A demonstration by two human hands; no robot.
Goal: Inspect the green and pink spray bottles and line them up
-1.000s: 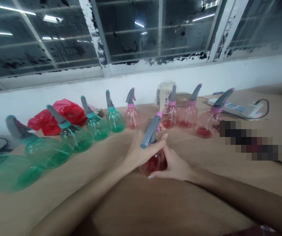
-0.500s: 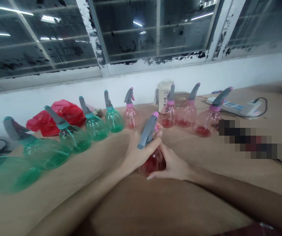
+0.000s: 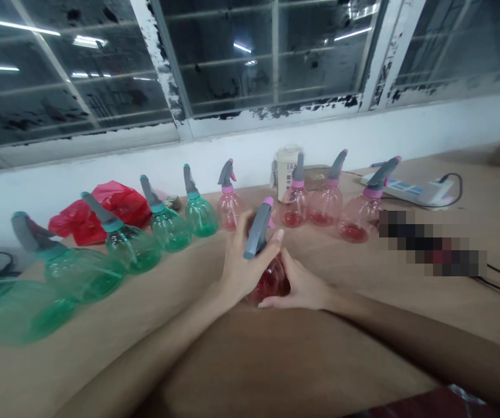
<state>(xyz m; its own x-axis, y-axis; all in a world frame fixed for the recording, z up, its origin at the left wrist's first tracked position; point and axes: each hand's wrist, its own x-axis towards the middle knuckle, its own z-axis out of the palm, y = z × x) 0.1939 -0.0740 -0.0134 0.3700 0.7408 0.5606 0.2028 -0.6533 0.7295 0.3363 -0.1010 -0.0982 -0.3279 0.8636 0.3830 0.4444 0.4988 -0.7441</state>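
Note:
Between my hands stands a pink spray bottle (image 3: 268,284) with dark red liquid in its lower part and a grey spray head tipped with pink. My left hand (image 3: 243,264) is closed round the neck below the head, thumb across the near side; its far fingers are partly hidden. My right hand (image 3: 305,285) grips the bottle's body from the right, its thumb low in front. Behind them are several more pink spray bottles, among them one (image 3: 230,206) on the left and one (image 3: 358,217) on the right. Green spray bottles, such as this one (image 3: 134,247), line the left side.
A red plastic bag (image 3: 101,212) lies behind the green bottles. At the back stand a white lidded cup (image 3: 286,174) and, further right, a white power strip (image 3: 415,190) with a cable. A blurred-out object (image 3: 432,244) with cords lies right. The brown table (image 3: 302,354) meets a white wall.
My left hand's fingers have shifted back and left around the neck, away from the pink trigger side. My right hand keeps its hold on the body. The view has shifted slightly.

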